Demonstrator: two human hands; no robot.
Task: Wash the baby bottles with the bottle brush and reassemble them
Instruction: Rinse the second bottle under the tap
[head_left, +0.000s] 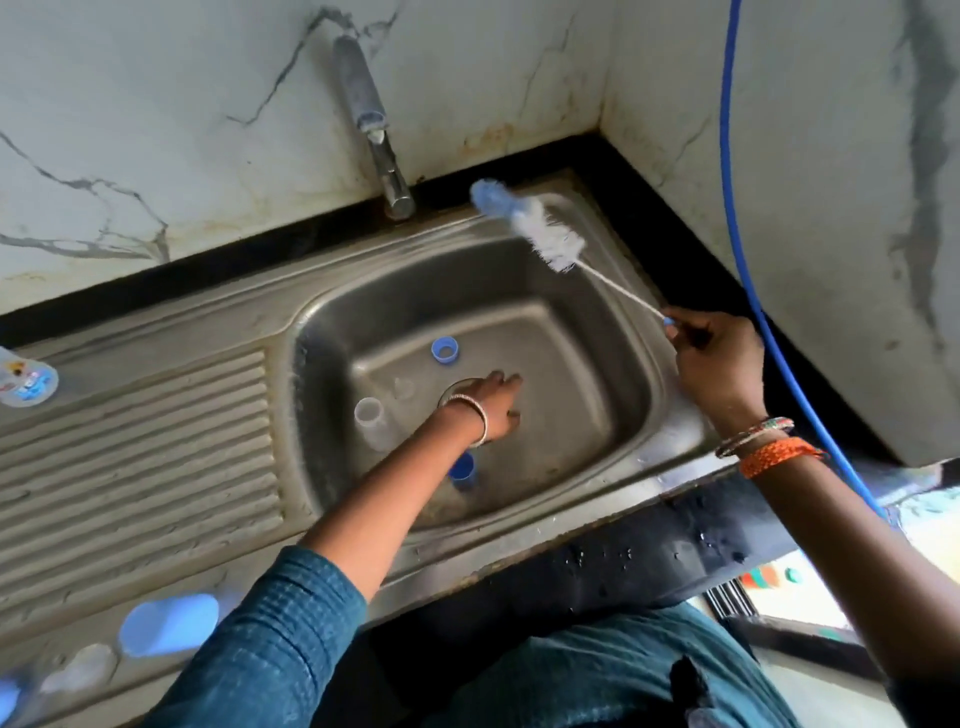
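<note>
While right grip (714, 358) pinches bottle brush (540, 228), left grip (493, 408) open, empty; two blue rings (444, 349) in sink (597, 364).

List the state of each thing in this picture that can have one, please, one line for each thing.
Metal tap: closed, no water runs.
White and blue bottle brush: held up over the sink's far rim.
Right hand: grips the brush handle.
Left hand: reaches down into the steel sink, fingers relaxed.
Clear plastic baby bottle: open, lying in the sink.
Blue ring collar: off the bottle, on the sink floor.
</note>
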